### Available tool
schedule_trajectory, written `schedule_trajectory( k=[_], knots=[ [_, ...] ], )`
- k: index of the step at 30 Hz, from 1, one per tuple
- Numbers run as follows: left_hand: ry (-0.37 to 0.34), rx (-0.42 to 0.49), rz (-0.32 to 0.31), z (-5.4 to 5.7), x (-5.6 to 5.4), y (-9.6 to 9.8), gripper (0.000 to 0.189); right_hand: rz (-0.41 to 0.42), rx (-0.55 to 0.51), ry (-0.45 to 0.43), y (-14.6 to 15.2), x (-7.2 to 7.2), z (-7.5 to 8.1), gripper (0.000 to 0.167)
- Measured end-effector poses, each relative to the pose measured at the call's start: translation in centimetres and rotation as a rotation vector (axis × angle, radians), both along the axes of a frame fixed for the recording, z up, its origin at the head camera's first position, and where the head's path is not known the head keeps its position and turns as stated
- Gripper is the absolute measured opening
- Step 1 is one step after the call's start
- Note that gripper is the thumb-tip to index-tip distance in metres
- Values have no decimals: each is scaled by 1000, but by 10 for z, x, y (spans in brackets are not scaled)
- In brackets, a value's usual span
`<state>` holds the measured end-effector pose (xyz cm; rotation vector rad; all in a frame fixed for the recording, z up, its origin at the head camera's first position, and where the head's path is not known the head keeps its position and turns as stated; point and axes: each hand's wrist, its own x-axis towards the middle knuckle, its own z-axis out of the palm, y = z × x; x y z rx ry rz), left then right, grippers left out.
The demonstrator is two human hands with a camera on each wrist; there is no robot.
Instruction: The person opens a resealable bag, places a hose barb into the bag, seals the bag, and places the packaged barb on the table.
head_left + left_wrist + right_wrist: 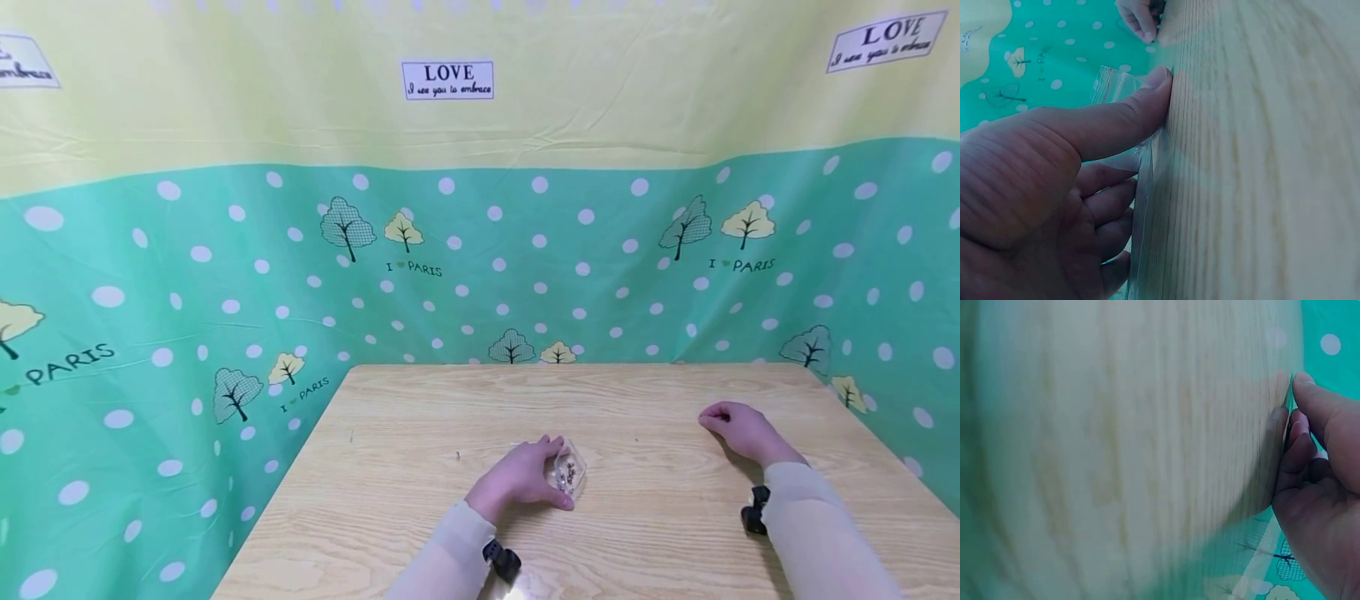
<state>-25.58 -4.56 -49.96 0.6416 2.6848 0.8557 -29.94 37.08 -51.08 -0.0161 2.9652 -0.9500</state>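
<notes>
A small clear plastic zip bag [576, 467] lies on the table, with several tiny dark metallic pieces [570, 475] inside. My left hand [522, 472] holds this bag from its left side, thumb at the near edge and fingers at the far one. In the left wrist view the thumb [1125, 122] lies across the clear plastic [1110, 84] close over the wood. Farther right, my right hand [742, 429] is at the tabletop with its fingers curled and thumb near the index fingertip. No object shows at those fingertips [1302, 381]; I cannot tell if something tiny is between them.
On the wooden table [420, 517] lie a tiny dark piece [457, 455] left of the bag, a thin speck [351, 435] farther left and another speck [637, 439] between the hands. A green and yellow patterned curtain [465, 275] hangs behind and at both sides.
</notes>
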Motion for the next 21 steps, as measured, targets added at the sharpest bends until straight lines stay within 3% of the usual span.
schedule_trajectory(
  k=[21],
  knots=[
    [13,-22,-2,-3,-1,0,109,4,-60,57,10,5,-6,39]
  ],
)
